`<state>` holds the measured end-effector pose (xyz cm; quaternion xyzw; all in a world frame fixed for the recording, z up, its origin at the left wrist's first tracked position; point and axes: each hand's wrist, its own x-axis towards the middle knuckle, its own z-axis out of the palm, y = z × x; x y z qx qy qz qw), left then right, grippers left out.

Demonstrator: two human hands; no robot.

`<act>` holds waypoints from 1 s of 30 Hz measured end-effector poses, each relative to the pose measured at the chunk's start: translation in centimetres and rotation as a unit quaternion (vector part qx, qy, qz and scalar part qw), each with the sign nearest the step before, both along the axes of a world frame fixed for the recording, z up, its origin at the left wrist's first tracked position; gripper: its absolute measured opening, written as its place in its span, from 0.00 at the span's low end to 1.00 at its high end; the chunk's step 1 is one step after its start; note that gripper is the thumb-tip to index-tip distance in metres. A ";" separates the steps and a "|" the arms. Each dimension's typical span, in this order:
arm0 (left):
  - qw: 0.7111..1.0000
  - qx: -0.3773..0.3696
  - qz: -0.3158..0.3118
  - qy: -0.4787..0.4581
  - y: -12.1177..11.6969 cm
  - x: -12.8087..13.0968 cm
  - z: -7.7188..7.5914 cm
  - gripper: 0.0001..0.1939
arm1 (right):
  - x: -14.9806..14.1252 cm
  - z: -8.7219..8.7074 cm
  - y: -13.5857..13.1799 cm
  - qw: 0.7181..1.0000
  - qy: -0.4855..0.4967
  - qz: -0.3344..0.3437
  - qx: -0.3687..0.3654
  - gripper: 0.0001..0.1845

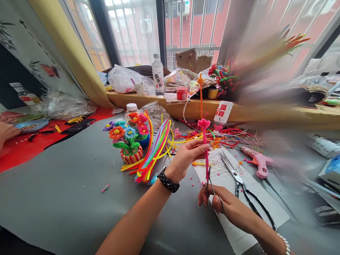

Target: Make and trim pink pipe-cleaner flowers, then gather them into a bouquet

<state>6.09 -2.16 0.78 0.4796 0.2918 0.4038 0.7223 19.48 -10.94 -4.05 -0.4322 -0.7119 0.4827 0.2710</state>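
My left hand (191, 154) pinches a pink pipe-cleaner flower (204, 124) by its fuzzy stem, holding it upright above the table. In my right hand (216, 200) is a small pair of scissors (210, 180), its blades at the lower end of the pink stem. Under that hand lies a sheet of paper (231, 226) with large black-handled shears (237, 177) resting on it. Small pink fuzz bits are scattered around. Left of my hand stand a bundle of colourful pipe cleaners (156, 152) and a striped pot of pipe-cleaner flowers (131, 153).
A pink glue gun (257, 161) with its cord lies to the right. Loose pipe cleaners spread along the back, below a ledge holding a water bottle (158, 76) and a red jar (182, 93). At far left, another person's hand (7, 131) is near a blue dish (32, 125). The right side is blurred.
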 end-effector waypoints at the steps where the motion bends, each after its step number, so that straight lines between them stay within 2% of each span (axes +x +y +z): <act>1: 1.000 -0.003 -0.006 0.009 -0.1 0.1 0.0 0.12 | 0.0 0.0 0.0 1.000 -0.001 0.001 0.001 0.36; 7: 1.000 -0.021 -0.017 0.013 -0.3 0.5 -0.2 0.10 | -0.1 0.0 0.2 1.000 0.015 0.000 0.003 0.34; 14: 1.000 -0.004 -0.007 -0.008 0.1 0.3 -0.5 0.09 | -0.3 -0.5 0.2 0.998 0.049 -0.026 -0.003 0.32; 21: 1.000 -0.012 0.006 -0.027 0.1 0.4 -0.5 0.09 | -0.3 -1.0 0.4 0.995 0.083 -0.042 -0.037 0.29; 30: 0.999 -0.013 0.006 -0.033 0.1 0.1 -0.2 0.11 | -0.5 -0.6 0.4 0.998 0.015 -0.055 -0.002 0.32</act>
